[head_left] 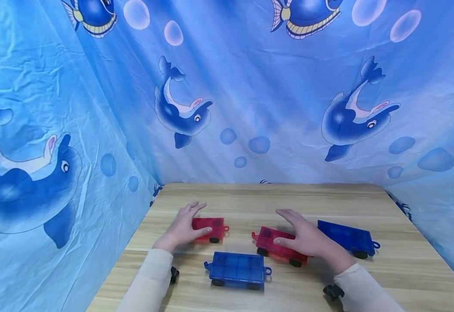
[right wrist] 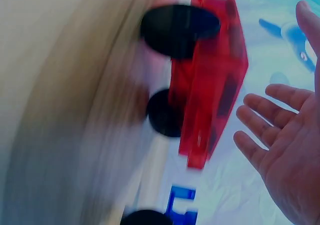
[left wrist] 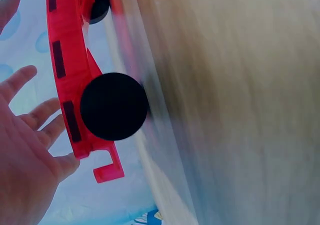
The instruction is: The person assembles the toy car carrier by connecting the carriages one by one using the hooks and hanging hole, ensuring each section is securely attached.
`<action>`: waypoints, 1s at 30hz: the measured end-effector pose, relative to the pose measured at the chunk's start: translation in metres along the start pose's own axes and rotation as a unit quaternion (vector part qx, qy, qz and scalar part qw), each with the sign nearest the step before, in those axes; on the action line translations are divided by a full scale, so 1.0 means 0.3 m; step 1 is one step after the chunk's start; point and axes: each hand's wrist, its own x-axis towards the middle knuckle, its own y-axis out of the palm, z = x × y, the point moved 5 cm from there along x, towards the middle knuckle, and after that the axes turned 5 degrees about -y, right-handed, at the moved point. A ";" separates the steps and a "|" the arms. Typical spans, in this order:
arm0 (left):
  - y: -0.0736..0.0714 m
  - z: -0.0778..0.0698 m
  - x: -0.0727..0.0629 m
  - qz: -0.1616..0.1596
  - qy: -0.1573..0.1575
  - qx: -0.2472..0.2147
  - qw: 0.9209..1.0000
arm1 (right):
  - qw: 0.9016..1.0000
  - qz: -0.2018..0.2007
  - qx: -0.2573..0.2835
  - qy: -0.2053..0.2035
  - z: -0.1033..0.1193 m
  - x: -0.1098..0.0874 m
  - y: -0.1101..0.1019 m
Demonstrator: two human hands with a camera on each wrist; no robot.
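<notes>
In the head view my left hand [head_left: 182, 229] spreads over the left end of a red see-through toy wagon [head_left: 218, 226] with black wheels and a small coupling loop. The left wrist view shows this wagon's side [left wrist: 67, 60] with the loosely bent fingers next to it, a fingertip right at its lower corner. My right hand [head_left: 305, 236], fingers extended, reaches over a second red toy wagon [head_left: 267, 237], its thumb overlapping the wagon. From the right wrist, the fingers appear apart from that wagon [right wrist: 212, 85]. A gap separates the two red wagons.
A blue toy wagon [head_left: 238, 266] stands nearer the front, between the forearms. Another blue wagon [head_left: 348, 238] sits right of and partly behind my right hand. All rest on a wood-grain table [head_left: 250, 195], with a blue dolphin-print cloth [head_left: 270, 108] hanging behind and at the sides.
</notes>
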 end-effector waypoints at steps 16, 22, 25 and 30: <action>0.034 -0.020 0.002 0.023 0.009 -0.009 1.000 | 0.997 0.055 0.014 -0.053 0.165 0.045 0.123; 0.042 -0.025 0.001 0.030 0.009 -0.010 0.999 | 0.993 0.089 0.044 -0.057 0.209 0.042 0.154; 0.042 -0.027 -0.002 0.038 0.010 -0.017 0.999 | 0.991 0.103 0.050 -0.064 0.225 0.037 0.170; 0.038 -0.016 -0.015 0.052 -0.006 -0.043 0.998 | 0.988 0.120 0.046 -0.081 0.252 0.030 0.185</action>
